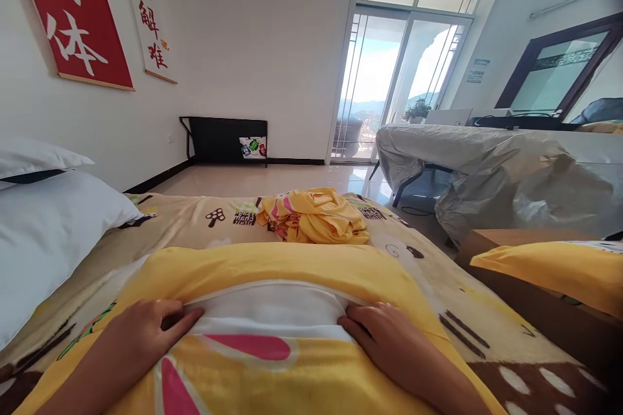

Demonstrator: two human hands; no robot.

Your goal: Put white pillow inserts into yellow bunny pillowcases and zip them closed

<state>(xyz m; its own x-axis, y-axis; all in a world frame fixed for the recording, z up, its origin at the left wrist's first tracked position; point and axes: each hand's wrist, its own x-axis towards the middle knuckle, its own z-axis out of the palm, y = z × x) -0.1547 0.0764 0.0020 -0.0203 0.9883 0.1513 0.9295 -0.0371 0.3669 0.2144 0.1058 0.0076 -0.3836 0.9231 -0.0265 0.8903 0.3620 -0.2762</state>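
A yellow pillowcase [311,376] with pink shapes lies in front of me on the bed, around a white pillow [272,307]. Its opening gapes between my hands, and the white pillow shows through it. At the left end of the opening, my left hand [143,331] is closed on the pillowcase's edge, its thumb towards the white. My right hand [384,337] pinches the edge at the right end, fingers bent and partly hidden by the cloth. Just beyond lies a crumpled heap of yellow cloth [321,215].
White pillows [73,227] are stacked at the left. A patterned beige blanket [195,224] covers the bed. To the right, another yellow pillow [555,269] rests on a cardboard box [501,243]. Behind it stands a plastic-covered table [491,155]. A folded black frame [219,139] leans by the wall.
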